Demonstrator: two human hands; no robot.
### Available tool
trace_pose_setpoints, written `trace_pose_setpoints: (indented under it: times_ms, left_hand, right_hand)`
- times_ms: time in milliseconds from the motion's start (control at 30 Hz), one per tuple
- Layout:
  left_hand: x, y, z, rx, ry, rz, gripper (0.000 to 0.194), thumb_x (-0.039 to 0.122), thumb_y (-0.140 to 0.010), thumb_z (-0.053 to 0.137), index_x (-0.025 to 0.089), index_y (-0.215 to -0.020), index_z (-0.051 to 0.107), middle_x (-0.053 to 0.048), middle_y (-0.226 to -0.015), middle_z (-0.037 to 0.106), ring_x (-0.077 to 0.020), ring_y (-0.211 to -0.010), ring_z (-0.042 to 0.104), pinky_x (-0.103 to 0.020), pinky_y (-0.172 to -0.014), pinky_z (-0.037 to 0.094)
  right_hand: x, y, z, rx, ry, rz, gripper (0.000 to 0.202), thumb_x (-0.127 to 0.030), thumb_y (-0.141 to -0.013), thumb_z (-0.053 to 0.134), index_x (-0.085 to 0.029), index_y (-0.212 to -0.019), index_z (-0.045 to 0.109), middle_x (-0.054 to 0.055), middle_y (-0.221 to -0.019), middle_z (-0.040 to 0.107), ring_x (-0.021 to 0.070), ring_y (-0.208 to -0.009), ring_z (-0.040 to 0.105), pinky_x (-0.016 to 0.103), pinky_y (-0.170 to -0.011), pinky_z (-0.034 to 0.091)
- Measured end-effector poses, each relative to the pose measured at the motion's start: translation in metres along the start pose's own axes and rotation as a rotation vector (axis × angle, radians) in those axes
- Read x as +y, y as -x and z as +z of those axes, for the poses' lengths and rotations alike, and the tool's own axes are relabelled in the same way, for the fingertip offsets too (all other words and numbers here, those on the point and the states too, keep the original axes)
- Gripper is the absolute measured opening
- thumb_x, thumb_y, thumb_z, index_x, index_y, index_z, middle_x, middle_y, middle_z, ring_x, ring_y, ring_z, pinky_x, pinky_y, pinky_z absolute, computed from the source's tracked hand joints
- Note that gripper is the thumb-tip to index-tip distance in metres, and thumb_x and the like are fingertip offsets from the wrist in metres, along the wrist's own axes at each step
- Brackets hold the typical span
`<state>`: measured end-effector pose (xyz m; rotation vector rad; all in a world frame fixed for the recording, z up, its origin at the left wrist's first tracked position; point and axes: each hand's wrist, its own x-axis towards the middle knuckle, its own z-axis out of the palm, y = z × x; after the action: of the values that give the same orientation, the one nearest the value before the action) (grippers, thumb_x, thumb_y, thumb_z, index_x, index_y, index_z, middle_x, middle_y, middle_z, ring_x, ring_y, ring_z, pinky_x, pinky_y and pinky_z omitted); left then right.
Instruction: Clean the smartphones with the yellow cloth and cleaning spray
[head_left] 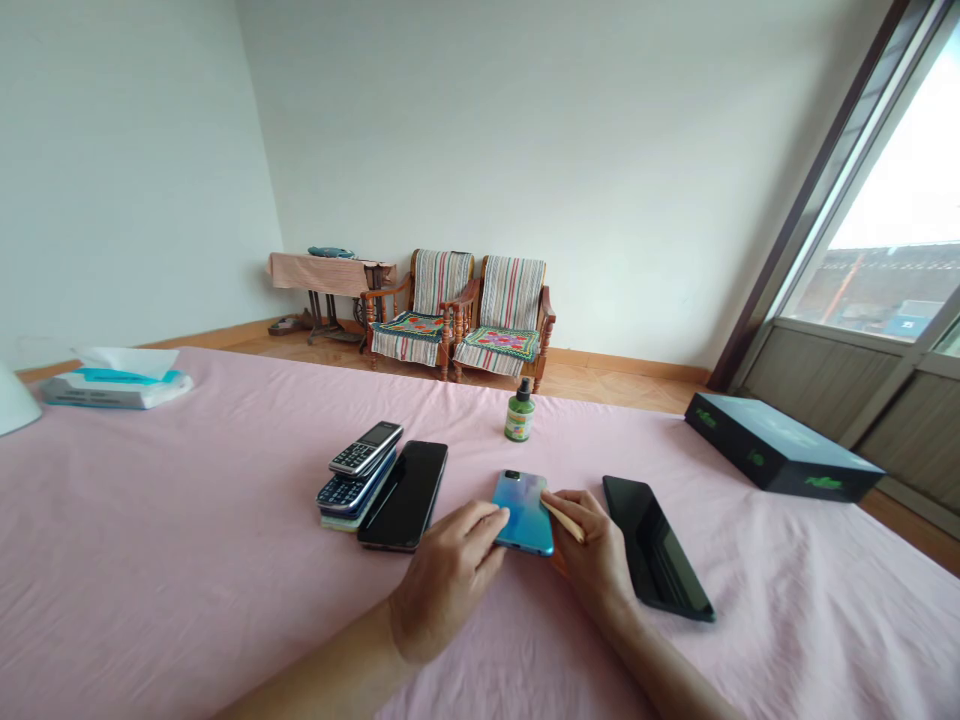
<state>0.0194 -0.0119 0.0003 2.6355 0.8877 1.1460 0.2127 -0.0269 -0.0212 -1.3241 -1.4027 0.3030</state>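
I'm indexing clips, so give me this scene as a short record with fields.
left hand: at blue phone's left edge, gripping it
right hand: fingers pinching tan item, type unclear, at the phone's right edge
left side: keypad phones, stacked, beside black phone
right side: black device, then box
beyond phone: green bottle, upright
far left: tissues
surface: pink cloth

Your left hand [450,570] covers part of blue phone [525,515]; your right hand [596,550] hides part of tan item [568,522]. Both forearms [322,665] cut by bottom edge, white object [15,402] by left. Green bottle [519,415]: print too small.
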Motion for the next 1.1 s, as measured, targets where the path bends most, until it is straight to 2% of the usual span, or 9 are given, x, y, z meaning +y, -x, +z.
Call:
trace_pose_setpoints:
  times_ms: [133,200,333,433,567,733,900,1100]
  left_hand:
    - [-0.004,-0.002,-0.004,0.109,0.081,0.018,0.027,0.007,-0.085,0.054,0.019,-0.109,0.059,-0.005,-0.097,0.064,-0.0186,-0.090,0.064,-0.029,-0.081,0.052]
    - [-0.006,-0.004,-0.005,0.161,0.118,0.013,0.022,0.011,-0.087,0.055,0.019,-0.107,0.060,-0.005,-0.095,0.064,-0.0180,-0.087,0.064,-0.027,-0.077,0.052]
    - [-0.006,-0.009,-0.009,0.235,0.178,-0.006,0.016,0.018,-0.088,0.059,0.019,-0.103,0.062,-0.005,-0.090,0.064,-0.0169,-0.083,0.064,-0.025,-0.073,0.052]
    - [-0.005,-0.012,-0.011,0.242,0.202,-0.024,0.014,0.020,-0.088,0.059,0.019,-0.102,0.063,-0.004,-0.089,0.064,-0.0166,-0.082,0.064,-0.024,-0.072,0.052]
    - [-0.004,-0.011,-0.011,0.220,0.215,-0.030,0.014,0.022,-0.089,0.059,0.020,-0.102,0.063,-0.004,-0.089,0.063,-0.0167,-0.082,0.064,-0.024,-0.071,0.052]
    - [-0.001,-0.011,-0.009,0.208,0.230,-0.043,0.012,0.022,-0.088,0.059,0.020,-0.100,0.063,-0.004,-0.087,0.063,-0.0158,-0.079,0.064,-0.023,-0.069,0.052]
    - [0.001,-0.012,-0.009,0.174,0.231,-0.016,0.011,0.020,-0.089,0.057,0.019,-0.098,0.063,-0.003,-0.086,0.063,-0.0145,-0.077,0.064,-0.022,-0.069,0.052]
    - [-0.003,-0.014,-0.009,0.217,0.222,-0.028,0.013,0.026,-0.087,0.062,0.019,-0.097,0.065,-0.003,-0.083,0.064,-0.0152,-0.074,0.063,-0.024,-0.067,0.052]
  right_hand:
    - [-0.015,0.005,-0.003,-0.012,-0.078,-0.001,0.019,-0.028,-0.083,0.058,-0.020,-0.091,0.074,0.007,-0.085,0.066,0.0190,-0.077,0.066,0.026,-0.063,0.054]
    - [-0.029,0.011,-0.008,0.004,-0.063,-0.085,0.019,-0.025,-0.084,0.058,-0.022,-0.096,0.073,0.006,-0.088,0.064,0.0183,-0.079,0.065,0.026,-0.065,0.054]
    - [-0.052,0.026,-0.016,0.038,0.039,-0.349,0.028,-0.015,-0.088,0.050,-0.023,-0.109,0.067,0.008,-0.094,0.060,0.0160,-0.083,0.064,0.024,-0.068,0.055]
    - [-0.057,0.032,-0.015,0.034,0.131,-0.481,0.034,-0.010,-0.089,0.046,-0.023,-0.116,0.063,0.009,-0.098,0.058,0.0154,-0.084,0.063,0.023,-0.069,0.055]
    - [-0.052,0.032,-0.014,0.047,0.267,-0.607,0.041,-0.005,-0.089,0.046,-0.022,-0.125,0.056,0.011,-0.101,0.059,0.0185,-0.089,0.062,0.028,-0.075,0.056]
    - [-0.058,0.032,-0.009,0.001,0.420,-0.757,0.045,-0.006,-0.091,0.039,-0.015,-0.134,0.046,0.015,-0.107,0.062,0.0233,-0.094,0.062,0.035,-0.079,0.058]
    - [-0.069,0.031,0.000,-0.077,0.415,-0.752,0.038,-0.010,-0.093,0.036,-0.011,-0.129,0.049,0.014,-0.104,0.064,0.0238,-0.096,0.061,0.034,-0.081,0.058]
    - [-0.051,0.033,-0.015,-0.088,0.418,-0.639,0.048,-0.009,-0.092,0.041,-0.019,-0.139,0.040,0.014,-0.110,0.059,0.0226,-0.093,0.059,0.037,-0.078,0.056]
